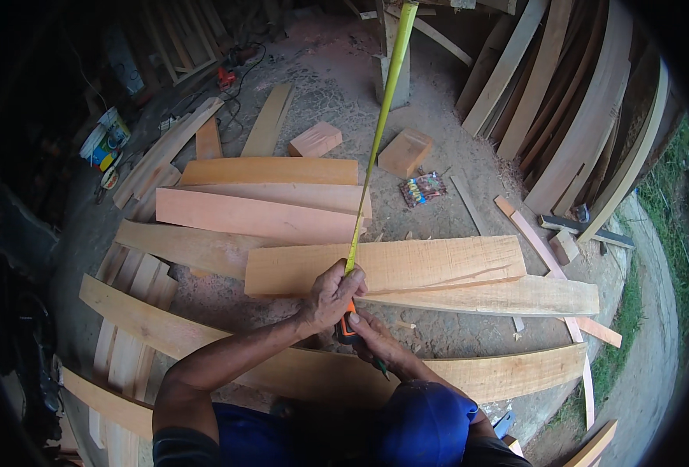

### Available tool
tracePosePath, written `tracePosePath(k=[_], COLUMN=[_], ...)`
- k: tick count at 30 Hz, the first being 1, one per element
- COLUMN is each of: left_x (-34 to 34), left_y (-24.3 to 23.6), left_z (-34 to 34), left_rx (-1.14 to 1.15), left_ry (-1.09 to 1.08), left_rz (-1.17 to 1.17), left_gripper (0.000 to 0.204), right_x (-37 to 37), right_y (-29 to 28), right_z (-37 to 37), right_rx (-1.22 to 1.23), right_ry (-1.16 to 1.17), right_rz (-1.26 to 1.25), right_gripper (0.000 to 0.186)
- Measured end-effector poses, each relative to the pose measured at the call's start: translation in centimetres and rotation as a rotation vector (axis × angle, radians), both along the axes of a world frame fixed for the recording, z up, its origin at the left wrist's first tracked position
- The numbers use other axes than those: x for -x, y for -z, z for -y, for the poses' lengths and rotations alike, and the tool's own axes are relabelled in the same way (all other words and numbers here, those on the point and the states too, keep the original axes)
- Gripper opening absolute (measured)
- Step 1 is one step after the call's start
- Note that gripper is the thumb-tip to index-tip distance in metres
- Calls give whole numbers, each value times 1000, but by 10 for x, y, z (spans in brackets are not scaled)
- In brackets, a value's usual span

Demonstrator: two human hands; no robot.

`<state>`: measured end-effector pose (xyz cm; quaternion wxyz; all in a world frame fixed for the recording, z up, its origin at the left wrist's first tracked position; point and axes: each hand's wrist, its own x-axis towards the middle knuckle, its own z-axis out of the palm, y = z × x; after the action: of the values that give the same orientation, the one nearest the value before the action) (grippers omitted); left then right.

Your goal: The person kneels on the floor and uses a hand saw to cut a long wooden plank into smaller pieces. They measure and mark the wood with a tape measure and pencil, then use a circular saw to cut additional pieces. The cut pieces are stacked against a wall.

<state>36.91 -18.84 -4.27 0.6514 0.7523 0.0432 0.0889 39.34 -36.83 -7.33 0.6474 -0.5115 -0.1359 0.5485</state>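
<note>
Tape measure [347,325] between both hands [356,311], yellow blade [375,148] outstretched over planks [383,265]

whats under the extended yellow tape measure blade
The yellow tape blade crosses a pale flat wooden plank, then bare dirt floor. The left hand covers where it meets the orange tape case.

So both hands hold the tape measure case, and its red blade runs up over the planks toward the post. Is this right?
Not quite: the blade is yellow, not red, as the head view shows. The rest holds: left hand and right hand hold the tape measure case, and the blade runs over the planks toward the post.
</note>
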Motion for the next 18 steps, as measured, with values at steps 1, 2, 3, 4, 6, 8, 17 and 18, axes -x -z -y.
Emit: tracePosePath(k=[1, 2, 3, 4, 6, 8, 17, 18], left_x=[-3, -7, -10, -14, -14, -8, -9, -11], left_y=[-7, -7, -7, -7, -7, 1, 3, 8], left_z=[-1, -2, -4, -7, -8, -7, -4, -3], left_rx=[14, 62, 86, 109, 139, 131, 110, 89], left_ry=[-27, -36, -28, -21, 15, 83, 123, 118], left_rz=[-22, -8, -9, -11, -43, -86, -182, -156], left_gripper=[37, 37, 37, 37, 39, 40, 46, 46], right_x=[1, 2, 5, 5, 4, 6, 12, 4], right_y=[-1, 1, 7, 11, 19, 16, 18, 24], right_z=[0, 2, 4, 6, 10, 14, 12, 16], right_rx=[52, 61, 71, 81, 98, 114, -82, -56], right_ry=[-1, 6, 14, 21, 39, 85, 228, 148], right_rz=[11, 24, 37, 49, 86, 73, 71, 39], right_gripper=[71, 69, 67, 65, 63, 62, 59, 60])
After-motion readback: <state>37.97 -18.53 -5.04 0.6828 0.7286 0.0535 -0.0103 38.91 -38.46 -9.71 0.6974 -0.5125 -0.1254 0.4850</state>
